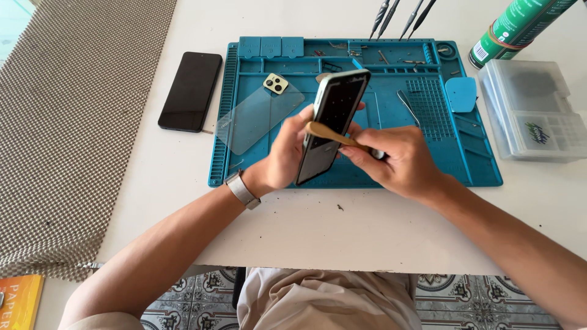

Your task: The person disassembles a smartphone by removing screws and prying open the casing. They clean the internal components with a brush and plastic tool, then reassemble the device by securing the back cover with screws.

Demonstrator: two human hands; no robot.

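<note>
My left hand (286, 153) grips a smartphone (333, 116) upright on its edge above a blue repair mat (471, 159), with its dark screen side turned to the right. My right hand (400, 160) holds a small wooden-handled brush (330, 134) whose head lies against the phone's face. A clear back panel (254, 119) lies on the mat to the left, next to a loose camera module (276, 84). A watch with a grey band is on my left wrist.
A second black phone (191, 90) lies on the white table left of the mat. A clear plastic parts box (532, 110) and a green spray can (510, 27) stand at right. Tweezers and probes (397, 15) sit at the back. Grey woven cloth (67, 122) covers the left.
</note>
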